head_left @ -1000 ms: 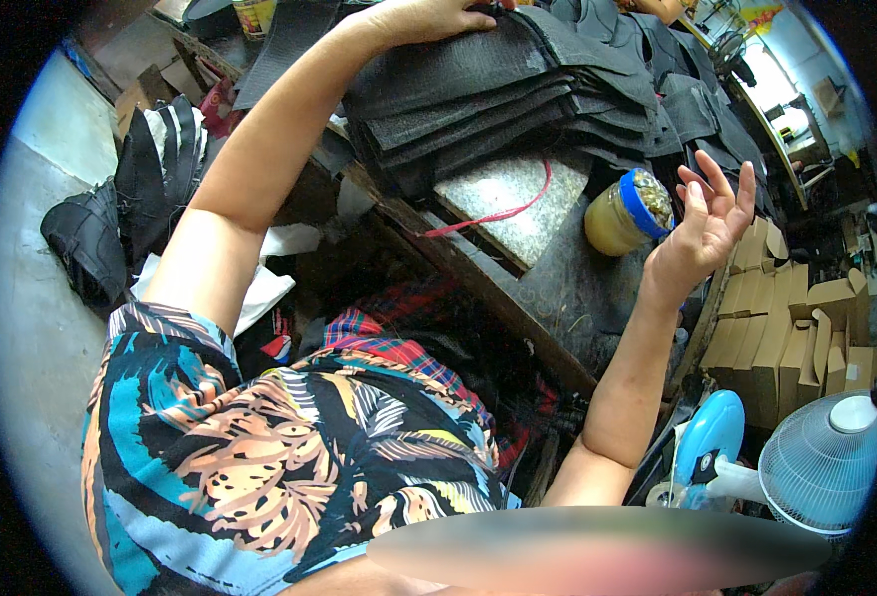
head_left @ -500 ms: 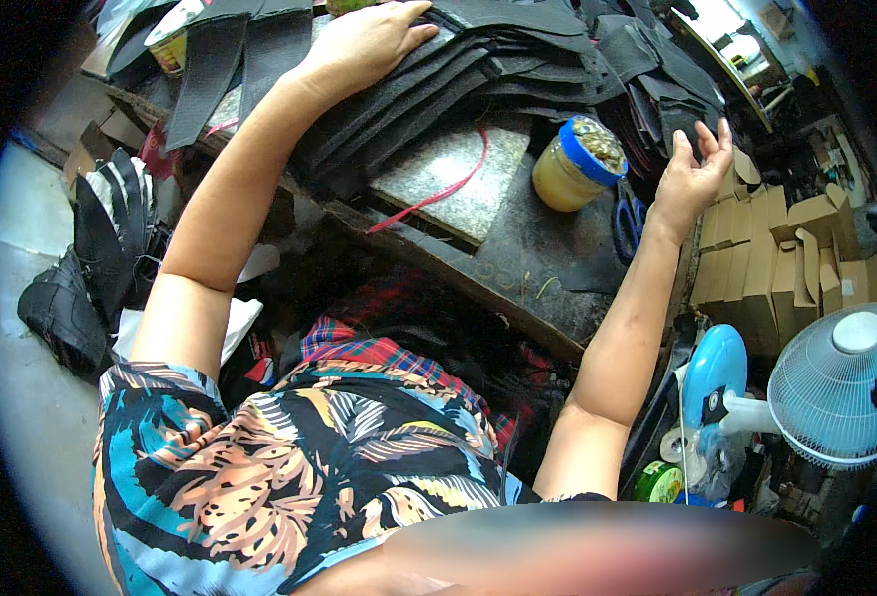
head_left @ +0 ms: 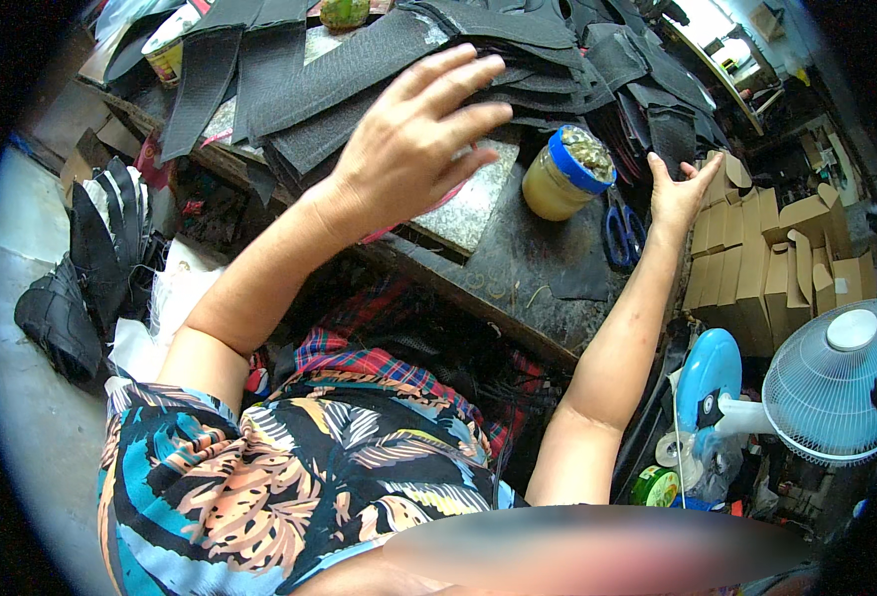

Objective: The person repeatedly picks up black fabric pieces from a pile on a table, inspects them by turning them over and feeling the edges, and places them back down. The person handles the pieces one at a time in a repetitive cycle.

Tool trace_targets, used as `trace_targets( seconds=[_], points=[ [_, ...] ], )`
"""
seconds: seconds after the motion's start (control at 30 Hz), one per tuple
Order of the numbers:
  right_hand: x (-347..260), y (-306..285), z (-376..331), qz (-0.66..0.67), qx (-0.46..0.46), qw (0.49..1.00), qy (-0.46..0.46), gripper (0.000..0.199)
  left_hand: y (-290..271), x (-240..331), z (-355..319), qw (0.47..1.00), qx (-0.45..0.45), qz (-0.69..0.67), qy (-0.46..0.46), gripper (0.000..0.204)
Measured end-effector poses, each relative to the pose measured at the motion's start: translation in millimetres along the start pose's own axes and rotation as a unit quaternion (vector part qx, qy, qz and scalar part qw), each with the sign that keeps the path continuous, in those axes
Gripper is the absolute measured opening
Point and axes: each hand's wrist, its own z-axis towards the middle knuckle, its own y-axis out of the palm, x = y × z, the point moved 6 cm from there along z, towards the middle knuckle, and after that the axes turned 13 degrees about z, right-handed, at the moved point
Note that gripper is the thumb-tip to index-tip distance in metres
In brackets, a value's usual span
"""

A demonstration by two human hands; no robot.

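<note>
My left hand [head_left: 413,139] hovers flat, fingers spread, over a stack of dark grey fabric pieces [head_left: 359,79] and a speckled stone slab [head_left: 473,204] on the workbench. It holds nothing. My right hand [head_left: 679,189] is open too, fingers apart, reaching toward black fabric strips [head_left: 672,129] at the bench's right end. Between the hands stands a yellow glue jar [head_left: 562,174] with a blue rim. Blue-handled scissors [head_left: 619,233] lie just left of my right wrist.
Stacked cardboard boxes [head_left: 766,268] stand right of the bench, with a blue and white fan [head_left: 816,382] below them. Dark shoe uppers [head_left: 80,278] lie heaped on the floor at left. The dark bench edge [head_left: 478,308] runs above my lap.
My left hand has lifted off the fabric stack and drawn back toward the stone slab. My right hand stayed raised and open near the bench's right end. The view shifted closer to the bench.
</note>
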Motion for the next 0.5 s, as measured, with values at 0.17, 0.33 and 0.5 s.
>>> trace_targets(
  seconds=[0.17,0.33,0.5],
  points=[
    [-6.1,3.7,-7.3,0.009,0.038,0.998,-0.049,0.108,33.2,29.6,-24.5,0.994,-0.048,-0.101,0.005,0.035],
    [-18.0,2.7,-11.6,0.065,0.037,0.995,-0.062,0.081,62.9,40.3,-42.7,0.986,-0.116,-0.118,-0.023,0.04],
    [-63.8,-10.5,-20.4,0.076,0.072,0.987,-0.122,0.066,68.0,36.4,-49.1,0.98,-0.136,-0.138,-0.042,0.045]
  ],
)
